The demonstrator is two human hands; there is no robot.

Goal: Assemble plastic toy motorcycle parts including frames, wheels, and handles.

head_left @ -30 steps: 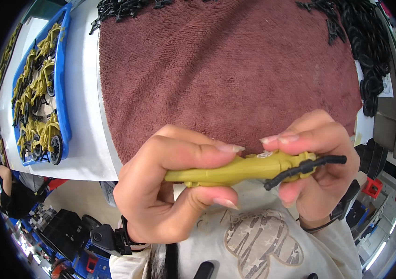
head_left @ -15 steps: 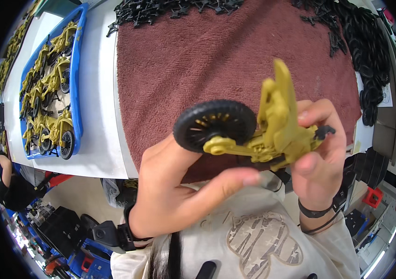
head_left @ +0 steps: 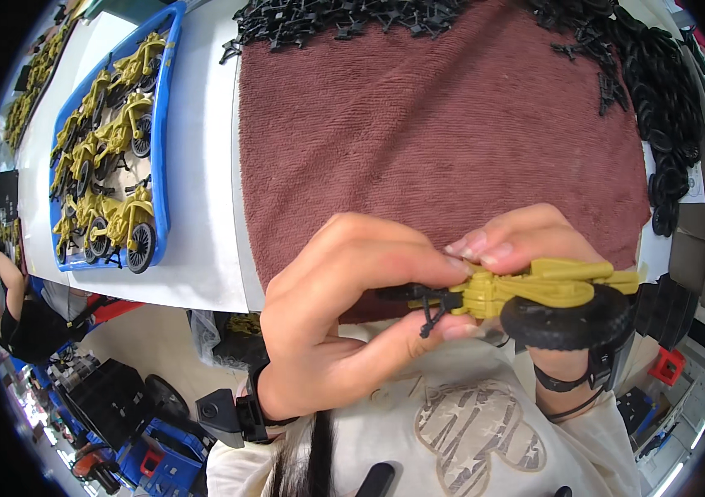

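Note:
Above my lap, both hands grip a yellow toy motorcycle (head_left: 485, 291). It lies on its side, one spoked black wheel (head_left: 566, 319) toward the right and low. My left hand (head_left: 340, 302) pinches the left end between thumb and fingers, hiding most of the other wheel. A small forked black piece (head_left: 429, 317), like a kickstand, sticks out at my left thumb. My right hand (head_left: 531, 236) holds the body from the far side, its fingertips close to the left ones; its thumb is hidden.
A maroon towel (head_left: 427, 132) covers the white table (head_left: 212, 149). Small black forked parts (head_left: 344, 18) are heaped at its far edge, black tyres (head_left: 657, 108) at the right. A blue tray (head_left: 164, 157) of yellow toy motorcycles stands left. Another person's arm (head_left: 9, 282) shows far left.
The motorcycle has been turned over, its exposed wheel swinging from left to right. My left hand has shifted to pinch its end, and my right hand's fingers have come over beside it.

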